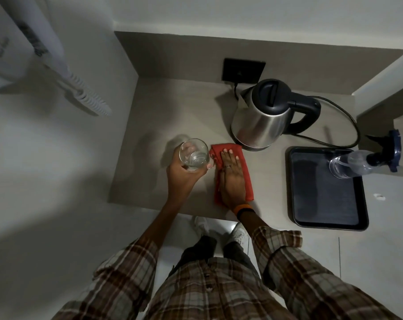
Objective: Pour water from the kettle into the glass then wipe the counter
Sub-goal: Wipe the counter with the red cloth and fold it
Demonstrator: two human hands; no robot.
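Both hands are busy: your left hand [184,174] grips the glass [194,154] just left of the red cloth [233,172], which your right hand [233,179] presses flat, open-palmed, its long axis running toward the kettle [260,121].

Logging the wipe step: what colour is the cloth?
Red cloth, flat under the right hand; head view.

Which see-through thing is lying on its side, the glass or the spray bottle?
The spray bottle. It lies tipped over across the black tray's far corner, while the glass is held upright in the left hand.
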